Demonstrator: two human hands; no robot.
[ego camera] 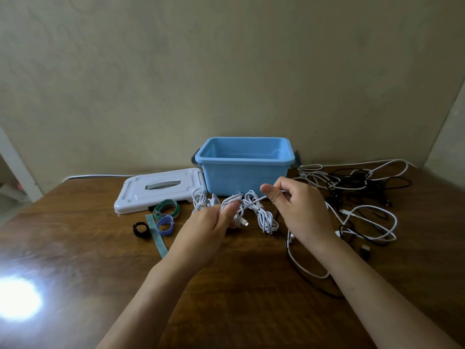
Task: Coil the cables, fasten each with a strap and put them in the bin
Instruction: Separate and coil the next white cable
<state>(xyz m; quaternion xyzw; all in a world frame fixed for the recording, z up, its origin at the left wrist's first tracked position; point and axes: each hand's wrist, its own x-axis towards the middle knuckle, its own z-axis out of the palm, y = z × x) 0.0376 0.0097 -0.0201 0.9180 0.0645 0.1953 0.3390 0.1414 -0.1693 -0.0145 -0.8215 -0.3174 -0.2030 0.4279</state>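
Writing: none readable on the bin, lid or cables.
Left hand (pixel 214 224): over the middle of the desk (pixel 226 285); grip clamped on a white cable coil (pixel 232 206), thumb pressed on top of the loops.
Right hand (pixel 297 205): just right of the left; thumb and fingers pinch the same cable's loose strand, which runs back across to the coil.
Bin (pixel 245 165): blue plastic, open, at the back of the desk against the wall; dark latches on both ends.
Lid (pixel 158 188): white, flat on the desk, touching the bin's left side.
Bundled cables (pixel 264 215): white, lying in front of the bin, just beyond the hands.
Loose cables (pixel 357 187): black and white tangle right of the bin, trailing toward the right forearm.
Straps (pixel 164 217): green ring, blue ring, black ring and one flat teal strip, left of the hands, near the lid's front edge.
Glare (pixel 17 298): bright patch on the desk at the near left.
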